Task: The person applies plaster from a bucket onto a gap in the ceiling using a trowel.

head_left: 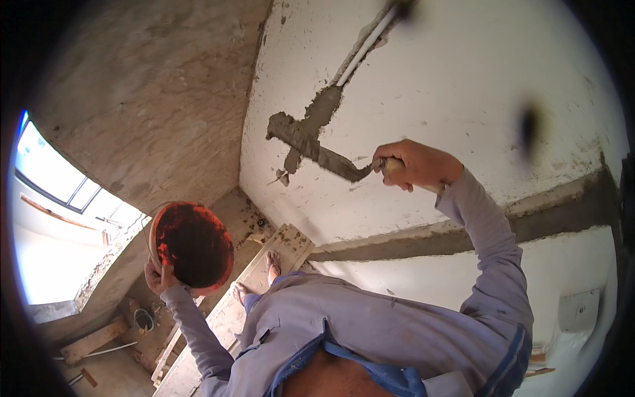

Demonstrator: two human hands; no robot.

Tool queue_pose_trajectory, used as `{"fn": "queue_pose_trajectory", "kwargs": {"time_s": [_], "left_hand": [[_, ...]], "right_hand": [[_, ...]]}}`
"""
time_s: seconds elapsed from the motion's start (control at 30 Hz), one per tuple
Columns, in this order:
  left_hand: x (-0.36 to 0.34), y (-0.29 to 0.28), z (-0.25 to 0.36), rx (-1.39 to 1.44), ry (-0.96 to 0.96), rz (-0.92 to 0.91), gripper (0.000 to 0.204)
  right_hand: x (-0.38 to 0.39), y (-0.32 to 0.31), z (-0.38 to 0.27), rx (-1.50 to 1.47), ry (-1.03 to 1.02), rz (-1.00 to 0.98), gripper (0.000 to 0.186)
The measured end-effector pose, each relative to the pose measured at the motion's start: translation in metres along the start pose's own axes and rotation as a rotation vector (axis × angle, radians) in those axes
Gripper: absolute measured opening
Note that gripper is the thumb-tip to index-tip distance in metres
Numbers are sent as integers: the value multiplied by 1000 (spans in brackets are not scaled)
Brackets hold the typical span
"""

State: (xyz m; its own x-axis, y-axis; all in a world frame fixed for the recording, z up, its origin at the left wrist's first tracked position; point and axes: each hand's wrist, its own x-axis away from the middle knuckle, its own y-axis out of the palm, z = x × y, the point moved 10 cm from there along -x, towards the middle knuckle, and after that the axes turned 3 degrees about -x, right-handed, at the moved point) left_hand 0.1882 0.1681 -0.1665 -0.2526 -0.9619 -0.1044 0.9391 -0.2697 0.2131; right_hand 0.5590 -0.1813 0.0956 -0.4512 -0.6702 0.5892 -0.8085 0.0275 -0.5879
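Observation:
My right hand point(423, 163) is closed round the pale handle of a trowel point(344, 167). Its long blade, smeared with grey mortar, lies against or very close to the white wall point(450, 86). Wet mortar point(323, 109) fills the lower part of a groove cut into that wall, and a lump sits along the blade's far end. Above the fill, a white pipe point(367, 49) shows bare in the groove. At the left, my left hand point(161, 276) grips the rim of a red-orange bucket point(223, 218). The bucket's inside looks dark, and its contents cannot be made out.
Below me my feet stand on a wooden plank point(289, 241). A rough brown wall point(165, 99) meets the white one at a corner. Down on the left are a window opening point(56, 165), a small bucket point(143, 320) and a board point(94, 339). A grey band point(390, 245) crosses the white wall.

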Motion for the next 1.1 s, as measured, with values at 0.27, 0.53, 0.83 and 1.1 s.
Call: {"fn": "queue_pose_trajectory", "kwargs": {"time_s": [0.27,0.53,0.83,1.1], "left_hand": [[33,-38,-19,-36,-102,16,36],[49,-67,-19,27,-89,3,28],[45,-73,2,-1,-110,-3,26],[39,-85,-3,0,-91,2,28]], "right_hand": [[-61,-169,122,-323,157,456,19],[-32,-142,63,605,-89,770,32],[-118,-97,168,-296,251,306,30],[-80,-128,136,-438,122,523,24]]}}
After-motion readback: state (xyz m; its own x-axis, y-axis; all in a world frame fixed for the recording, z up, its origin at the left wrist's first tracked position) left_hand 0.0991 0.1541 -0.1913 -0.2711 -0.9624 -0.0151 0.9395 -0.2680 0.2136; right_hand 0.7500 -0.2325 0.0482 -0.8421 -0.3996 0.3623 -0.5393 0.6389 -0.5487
